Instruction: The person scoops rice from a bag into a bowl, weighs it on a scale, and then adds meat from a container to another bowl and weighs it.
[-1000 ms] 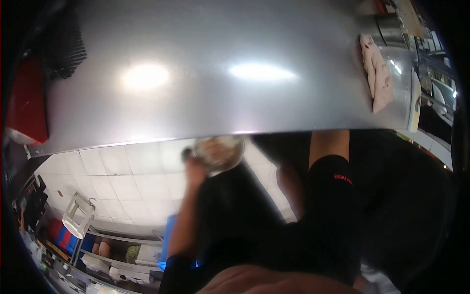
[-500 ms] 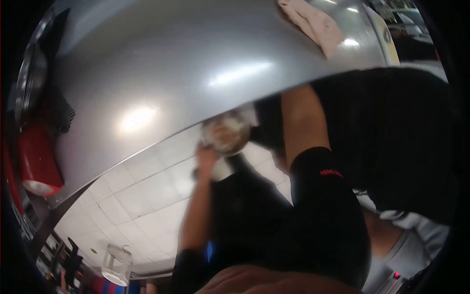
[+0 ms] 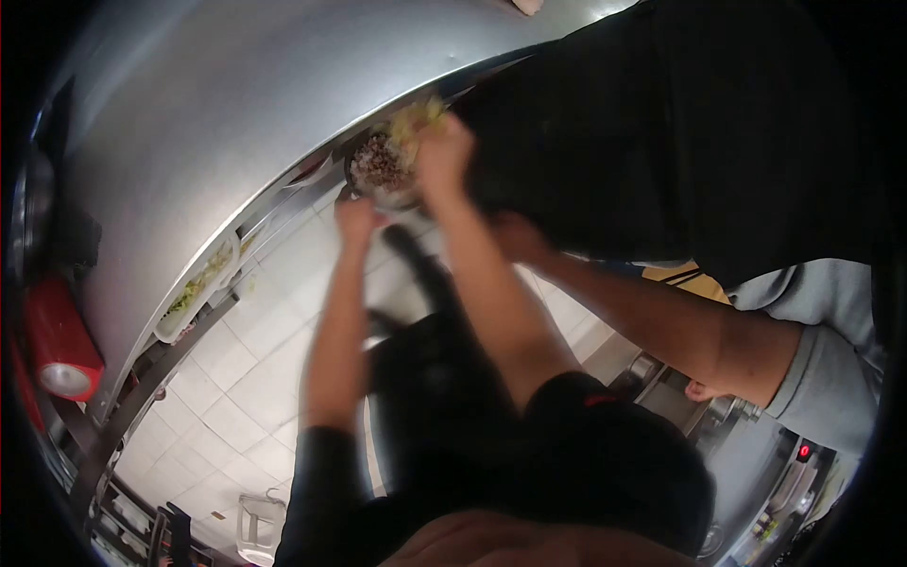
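Below the counter's front edge, a round metal bowl [image 3: 397, 199] holds chopped brown and whitish food [image 3: 380, 164]. My left hand [image 3: 357, 218] is closed on the bowl's near-left rim. At the bowl's right side, my right hand [image 3: 444, 156] is closed, knuckles up, slightly blurred by motion. Pale yellow-green shreds, like cut lettuce [image 3: 414, 121], show at its fingers and overlap the bowl's far right part. My right fingertips are partly hidden.
A steel counter [image 3: 283, 85] spans the top. Under its edge sits a white tray of cut greens [image 3: 196, 288]. A red appliance [image 3: 61, 335] stands left. From the right reaches another person's arm [image 3: 661, 321] with a grey sleeve, beside a black-clothed body [image 3: 605, 142].
The bowl and my left hand have moved up and left in view. My right hand now shows at the bowl with shreds. Another person's arm now shows alongside, and the tray of greens has appeared.
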`<state>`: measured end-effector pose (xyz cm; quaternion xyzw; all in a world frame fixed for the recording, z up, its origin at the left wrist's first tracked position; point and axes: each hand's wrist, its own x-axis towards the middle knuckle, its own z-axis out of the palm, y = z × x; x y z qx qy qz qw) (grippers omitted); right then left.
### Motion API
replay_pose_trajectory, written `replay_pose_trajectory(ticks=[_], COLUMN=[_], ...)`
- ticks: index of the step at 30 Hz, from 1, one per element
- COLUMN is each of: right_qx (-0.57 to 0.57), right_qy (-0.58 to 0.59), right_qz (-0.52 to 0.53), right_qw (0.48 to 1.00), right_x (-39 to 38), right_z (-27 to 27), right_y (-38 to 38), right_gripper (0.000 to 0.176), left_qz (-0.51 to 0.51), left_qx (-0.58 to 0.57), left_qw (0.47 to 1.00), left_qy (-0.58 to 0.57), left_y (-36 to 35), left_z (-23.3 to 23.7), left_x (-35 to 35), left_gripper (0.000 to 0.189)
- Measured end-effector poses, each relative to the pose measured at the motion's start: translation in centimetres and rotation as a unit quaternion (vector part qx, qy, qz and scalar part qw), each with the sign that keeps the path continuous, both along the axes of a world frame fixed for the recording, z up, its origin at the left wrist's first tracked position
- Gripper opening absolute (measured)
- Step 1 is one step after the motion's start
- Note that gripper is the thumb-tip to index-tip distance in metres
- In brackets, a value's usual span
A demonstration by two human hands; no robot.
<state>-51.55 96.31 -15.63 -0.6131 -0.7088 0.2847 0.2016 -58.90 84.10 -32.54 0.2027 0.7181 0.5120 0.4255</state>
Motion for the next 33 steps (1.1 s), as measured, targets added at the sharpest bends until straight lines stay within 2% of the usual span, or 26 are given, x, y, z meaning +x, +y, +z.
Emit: replay_pose_trajectory(ticks=[1,2,4,5,7,8,13,15,16,18,19,20,21,23,33], right_qx=[-0.094,-0.096,-0.038,-0.042,-0.144,-0.100,-0.103,-0.276,-0.279,-0.174,-0.178,-0.242,-0.297,-0.380,-0.249], right_qy=[0.268,0.267,0.104,0.103,0.019,0.012,0.009,0.037,0.034,0.004,0.003,0.110,0.213,0.391,0.306], right_qz=[-0.031,-0.025,0.115,0.125,0.187,0.203,0.241,0.300,0.301,0.296,0.297,0.184,0.064,-0.140,-0.014], right_qw=[0.958,0.959,0.987,0.986,0.972,0.974,0.965,0.912,0.911,0.939,0.938,0.946,0.929,0.827,0.919], right_x=[0.5,1.1,1.5,1.6,2.3,2.3,0.6,0.1,0.0,0.0,0.1,-0.3,-0.7,-2.3,-5.0], right_z=[1.1,0.8,0.0,0.2,2.4,2.1,2.9,2.1,2.2,2.5,2.1,1.8,1.1,-0.9,-2.6], right_y=[-2.3,-3.2,-4.1,-3.9,-2.9,-2.6,-0.7,-0.6,-0.5,0.0,0.8,2.2,3.6,6.3,10.4], right_gripper=[0.019,0.019,0.023,0.023,0.028,0.027,0.019,0.016,0.016,0.013,0.013,0.016,0.020,0.025,0.026], left_qz=[0.024,0.030,0.107,0.118,0.148,0.156,0.184,0.193,0.196,0.212,0.225,0.226,0.218,0.210,0.206], left_qx=[-0.038,-0.037,-0.046,-0.047,-0.026,-0.024,0.007,0.017,0.027,0.013,0.001,-0.002,-0.002,0.000,-0.033], left_qw=[0.997,0.997,0.982,0.981,0.977,0.975,0.961,0.959,0.957,0.954,0.951,0.950,0.954,0.957,0.958], left_qy=[-0.068,-0.068,-0.149,-0.150,-0.152,-0.155,-0.206,-0.209,-0.210,-0.213,-0.214,-0.214,-0.207,-0.199,-0.198], left_y=[0.3,0.1,-0.6,-1.2,-2.1,-2.5,-2.9,-2.9,-2.9,-2.9,-3.0,-3.2,-3.4,-3.2,-3.5], left_z=[4.0,7.1,11.0,11.0,10.5,10.4,11.1,11.6,11.8,10.7,10.0,9.4,9.0,8.7,9.3], left_x=[0.1,0.5,0.7,0.6,1.2,1.4,1.9,2.0,2.0,2.0,2.0,2.0,2.1,1.8,2.1], left_gripper=[0.045,0.045,0.042,0.042,0.038,0.038,0.036,0.035,0.035,0.035,0.034,0.034,0.034,0.034,0.035])
